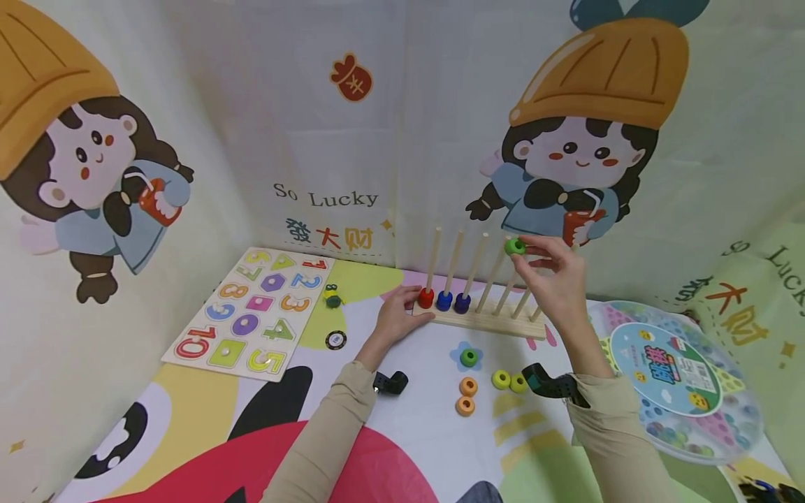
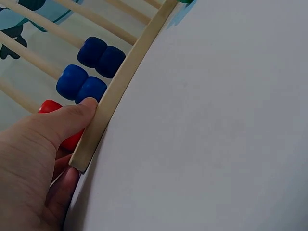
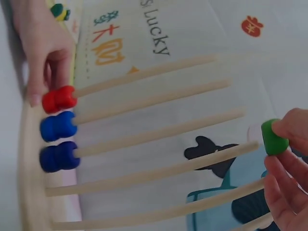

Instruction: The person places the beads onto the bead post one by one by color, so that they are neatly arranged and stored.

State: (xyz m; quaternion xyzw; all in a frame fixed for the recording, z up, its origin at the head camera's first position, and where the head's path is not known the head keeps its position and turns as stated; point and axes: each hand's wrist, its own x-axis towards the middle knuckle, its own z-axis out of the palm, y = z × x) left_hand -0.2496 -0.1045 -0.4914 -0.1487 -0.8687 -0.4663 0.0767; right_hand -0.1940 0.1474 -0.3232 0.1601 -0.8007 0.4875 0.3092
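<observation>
A wooden peg rack (image 1: 497,323) with a row of upright pegs stands near the back of the table. My left hand (image 1: 397,314) grips the left end of its base, thumb along the front edge. Two red beads (image 3: 59,99), two blue beads (image 3: 58,126) and two dark blue beads (image 3: 59,156) sit stacked low on the first three pegs. Between thumb and fingertips, my right hand (image 1: 556,276) pinches a green bead (image 3: 275,137). That bead is right at the tip of the bare fourth peg (image 3: 159,171).
In front of the rack lie another green bead (image 1: 469,358), two orange beads (image 1: 465,406) and two yellow-green beads (image 1: 501,379). A number puzzle board (image 1: 235,290), a small green toy (image 1: 332,297) and a round chip (image 1: 336,340) are left. A round clear game box (image 1: 666,370) lies right.
</observation>
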